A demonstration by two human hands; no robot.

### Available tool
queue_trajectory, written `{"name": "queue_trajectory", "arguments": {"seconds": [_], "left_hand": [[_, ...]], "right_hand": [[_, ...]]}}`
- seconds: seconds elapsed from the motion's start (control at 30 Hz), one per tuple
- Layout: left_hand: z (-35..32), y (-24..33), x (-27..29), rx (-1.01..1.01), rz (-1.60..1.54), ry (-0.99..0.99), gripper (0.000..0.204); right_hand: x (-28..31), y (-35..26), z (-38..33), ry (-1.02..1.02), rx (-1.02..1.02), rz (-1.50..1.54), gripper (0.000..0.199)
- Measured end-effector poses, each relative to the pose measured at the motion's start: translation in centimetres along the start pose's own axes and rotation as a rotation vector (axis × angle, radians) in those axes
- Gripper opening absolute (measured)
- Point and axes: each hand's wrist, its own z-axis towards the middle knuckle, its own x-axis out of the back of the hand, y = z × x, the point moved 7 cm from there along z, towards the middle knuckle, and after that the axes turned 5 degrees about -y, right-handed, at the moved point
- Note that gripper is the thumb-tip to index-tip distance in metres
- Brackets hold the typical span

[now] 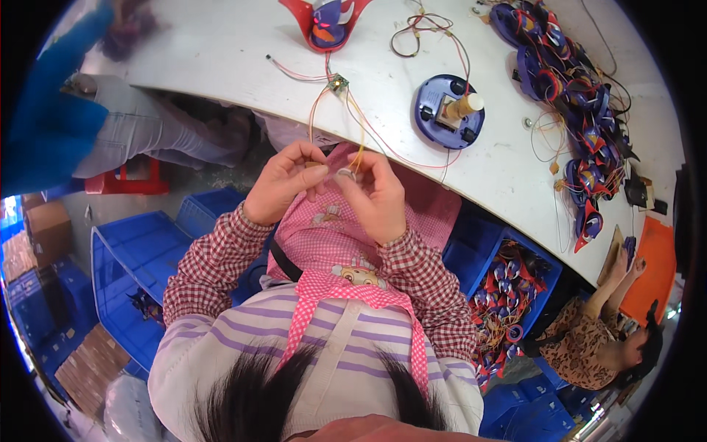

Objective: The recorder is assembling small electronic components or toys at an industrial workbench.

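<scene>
My left hand (280, 180) and my right hand (377, 195) meet over my lap, just below the white table's edge (508, 177). Between the fingertips they pinch a small part (345, 174) at the end of thin red and yellow wires (353, 121). The wires run up to a small green circuit board (338, 82) lying on the table. I cannot make out exactly what the small part is. A pink checked apron covers my lap under the hands.
A round blue base with a cream knob (449, 110) and a red-and-blue plastic piece (326, 22) lie on the table. A heap of similar wired parts (574, 96) fills the right side. Blue crates (140, 258) stand below; one (508, 295) holds parts. Other people sit left and right.
</scene>
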Motion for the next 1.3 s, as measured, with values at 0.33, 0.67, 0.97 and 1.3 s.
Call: {"name": "queue_trajectory", "arguments": {"seconds": [0.33, 0.67, 0.97, 1.3], "left_hand": [[1.6, -0.5, -2.0, -0.025, 0.143, 0.068, 0.013], [1.2, 0.3, -2.1, 0.067, -0.217, 0.014, 0.027], [0.8, 1.8, -1.1, 0.041, 0.076, 0.096, 0.031], [1.5, 1.5, -0.7, 0.046, 0.142, 0.086, 0.021]], "right_hand": [[-0.3, -2.8, -0.3, 0.137, 0.545, -0.565, 0.031], [0.8, 2.3, 0.9, -0.048, -0.128, 0.505, 0.017], [0.7, 0.1, 1.0, -0.204, -0.159, 0.362, 0.01], [-0.3, -2.7, 1.3, -0.116, 0.384, -0.292, 0.015]]}}
